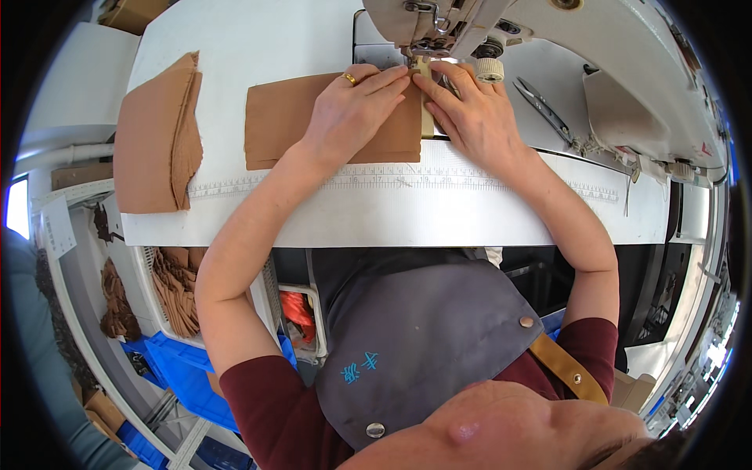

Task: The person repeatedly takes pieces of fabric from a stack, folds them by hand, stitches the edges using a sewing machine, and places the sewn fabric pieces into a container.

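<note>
A brown rectangular piece of fabric (274, 117) lies on the white table, its right edge under the presser foot area of a sewing machine (439, 23). My left hand (356, 106) rests on this fabric with its fingers stretched out toward the needle. Beside the fabric's right edge, my right hand (474, 106) has its fingers extended, the index fingertip close to the left fingertips. A yellowish strip (427, 117) runs along that edge between my hands. The needle and the stitching point are mostly hidden by the machine head and my fingertips.
A stack of brown fabric pieces (153, 141) sits at the table's left. A printed ruler scale (368, 178) crosses the front. Small thread snips (544, 110) lie right of my right hand. Below, a white basket (160, 305) holds brown fabric near a blue crate (184, 376).
</note>
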Demonstrator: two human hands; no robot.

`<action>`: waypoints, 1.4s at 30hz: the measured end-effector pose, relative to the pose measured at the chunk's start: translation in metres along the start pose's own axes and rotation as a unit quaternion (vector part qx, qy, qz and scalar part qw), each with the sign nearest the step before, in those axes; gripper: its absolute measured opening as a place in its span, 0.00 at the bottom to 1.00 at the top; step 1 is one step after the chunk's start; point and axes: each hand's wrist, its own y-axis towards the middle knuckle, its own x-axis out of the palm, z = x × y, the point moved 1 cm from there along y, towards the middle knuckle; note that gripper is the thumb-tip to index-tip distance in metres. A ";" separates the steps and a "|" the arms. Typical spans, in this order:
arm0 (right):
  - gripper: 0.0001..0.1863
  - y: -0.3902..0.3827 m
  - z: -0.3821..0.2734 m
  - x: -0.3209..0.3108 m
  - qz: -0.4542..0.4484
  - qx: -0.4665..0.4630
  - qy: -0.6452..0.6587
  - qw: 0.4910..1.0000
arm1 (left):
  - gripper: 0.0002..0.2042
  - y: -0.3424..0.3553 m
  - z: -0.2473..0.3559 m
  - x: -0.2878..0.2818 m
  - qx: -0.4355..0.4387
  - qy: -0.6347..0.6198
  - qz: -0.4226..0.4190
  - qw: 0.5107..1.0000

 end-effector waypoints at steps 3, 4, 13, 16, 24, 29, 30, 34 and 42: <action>0.19 0.001 0.002 0.001 0.004 0.005 0.003 1.000 | 0.12 0.002 -0.002 0.001 -0.004 0.005 -0.008 1.000; 0.19 0.001 0.002 0.001 0.015 -0.001 0.001 1.000 | 0.12 0.002 -0.001 0.001 -0.002 0.007 -0.011 1.000; 0.16 0.005 0.007 0.003 0.027 0.005 0.004 1.000 | 0.13 0.005 -0.006 0.004 -0.005 0.003 -0.022 1.000; 0.17 0.009 0.007 0.003 0.036 0.008 0.011 0.999 | 0.13 0.006 -0.007 0.003 -0.008 0.003 -0.028 1.000; 0.19 -0.010 -0.011 -0.016 0.023 -0.113 0.071 0.991 | 0.14 0.002 -0.003 0.001 -0.009 0.007 -0.038 0.999; 0.18 -0.008 -0.007 -0.013 0.017 -0.108 0.098 0.989 | 0.13 0.010 -0.017 0.007 0.000 -0.007 -0.015 1.000; 0.18 -0.008 -0.007 -0.013 0.018 -0.104 0.098 0.990 | 0.13 0.012 -0.020 0.009 0.003 -0.003 -0.020 1.000; 0.19 -0.006 -0.004 -0.011 0.023 -0.109 0.108 0.988 | 0.10 0.022 -0.033 0.013 0.008 0.030 -0.017 0.999; 0.20 0.005 0.008 -0.002 -0.013 -0.057 0.092 0.994 | 0.07 0.044 -0.060 0.019 0.002 0.013 -0.050 0.999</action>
